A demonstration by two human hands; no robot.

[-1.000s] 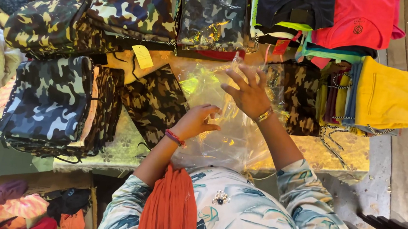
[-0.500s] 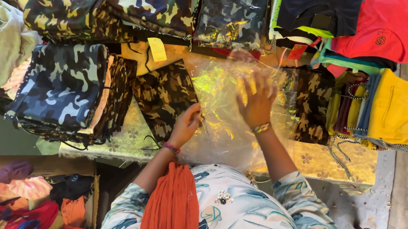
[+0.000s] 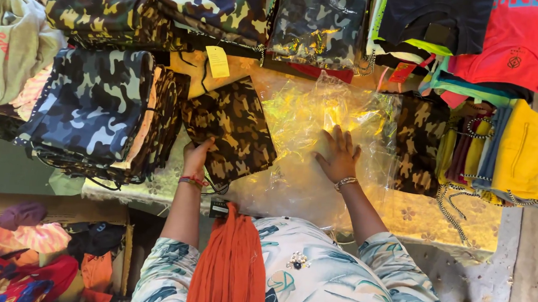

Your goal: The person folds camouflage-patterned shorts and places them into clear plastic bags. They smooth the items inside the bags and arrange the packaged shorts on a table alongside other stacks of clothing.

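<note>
**Here, two hands among the camouflage**

Around us the worktop (image 3: 447,220), under a yellow flowered cloth, is crowded on every side. To the left sits a stack of blue-grey camouflage clothes (image 3: 92,104); along the far edge lie three green-brown camouflage piles, one of them in a clear bag (image 3: 319,25). To the right we see a red garment (image 3: 519,42), a yellow one (image 3: 534,154) and another folded camouflage piece (image 3: 417,145) with cords trailing from it. A yellow tag (image 3: 217,61) lies near the far piles. Nothing blocks our view of either hand.

We count two hands, one brown camouflage garment between them, and one large plastic sheet.

The garment (image 3: 232,129) is folded to a rough square, dark brown and tan, lying tilted at the sheet's left edge. Our left hand (image 3: 196,158) grips its near corner, fingers curled under. Our right hand (image 3: 339,156) lies flat and spread wide on the clear, crinkled plastic (image 3: 309,116), holding nothing.
</note>
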